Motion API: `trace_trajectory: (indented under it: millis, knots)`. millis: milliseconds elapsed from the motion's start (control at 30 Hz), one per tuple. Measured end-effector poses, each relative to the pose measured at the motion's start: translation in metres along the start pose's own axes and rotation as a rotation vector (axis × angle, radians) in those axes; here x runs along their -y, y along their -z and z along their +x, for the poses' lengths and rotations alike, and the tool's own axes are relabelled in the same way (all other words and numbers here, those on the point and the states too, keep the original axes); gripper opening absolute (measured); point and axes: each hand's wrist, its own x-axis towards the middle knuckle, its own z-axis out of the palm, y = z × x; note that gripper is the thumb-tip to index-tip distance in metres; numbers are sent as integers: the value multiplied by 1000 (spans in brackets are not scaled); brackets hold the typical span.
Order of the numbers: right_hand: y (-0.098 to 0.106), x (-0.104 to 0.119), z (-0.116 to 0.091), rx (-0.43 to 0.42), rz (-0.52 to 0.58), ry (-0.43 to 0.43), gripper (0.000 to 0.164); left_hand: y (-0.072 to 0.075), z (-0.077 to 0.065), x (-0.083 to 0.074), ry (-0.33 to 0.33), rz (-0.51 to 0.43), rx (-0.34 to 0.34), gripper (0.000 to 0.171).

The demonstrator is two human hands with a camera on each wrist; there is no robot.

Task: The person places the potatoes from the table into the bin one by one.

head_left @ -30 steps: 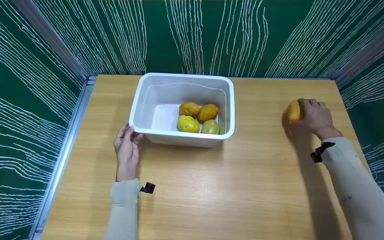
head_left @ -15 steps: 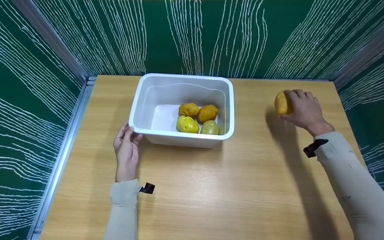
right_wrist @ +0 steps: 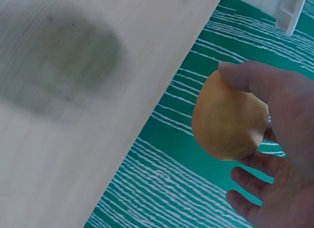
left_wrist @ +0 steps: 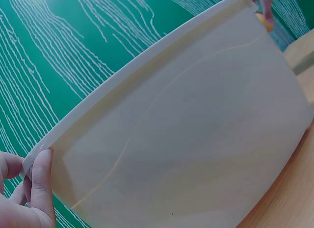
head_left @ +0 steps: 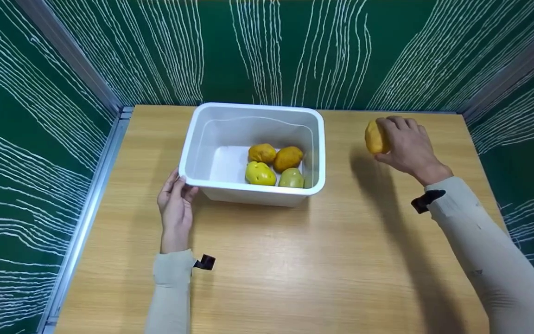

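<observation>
In the head view, my right hand (head_left: 408, 146) holds a yellow-orange, mango-like fruit (head_left: 377, 138) above the table, right of a white plastic bin (head_left: 253, 188). The right wrist view shows the thumb over the top of this fruit (right_wrist: 228, 120) and fingers beneath it. My left hand (head_left: 176, 211) pinches the bin's near left corner at the rim, thumb on the near side (left_wrist: 41, 181). Inside the bin lie two orange-brown lumpy fruits (head_left: 262, 152), a bright yellow dimpled one (head_left: 260, 173) and a pale green one (head_left: 291, 178), gathered toward its right side.
The bin stands on a wooden table (head_left: 341, 269) toward its far edge. Green walls (head_left: 285, 55) with white wavy lines enclose the table at the back and sides. A metal frame rail (head_left: 81, 208) runs along the left edge.
My right hand has lifted the mango-like fruit off the right side of the table and carried it left toward the bin. My left hand has stayed at the bin's corner.
</observation>
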Motion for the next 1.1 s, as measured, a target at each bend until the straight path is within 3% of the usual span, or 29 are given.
trace_trajectory:
  millis: [733,1100]
  knots:
    - [14,43,17,-91,-32,126,89,1,1,0,5,13,-13,45]
    - [22,59,25,-109,-18,145,88,1,1,0,11,46,-23,44]
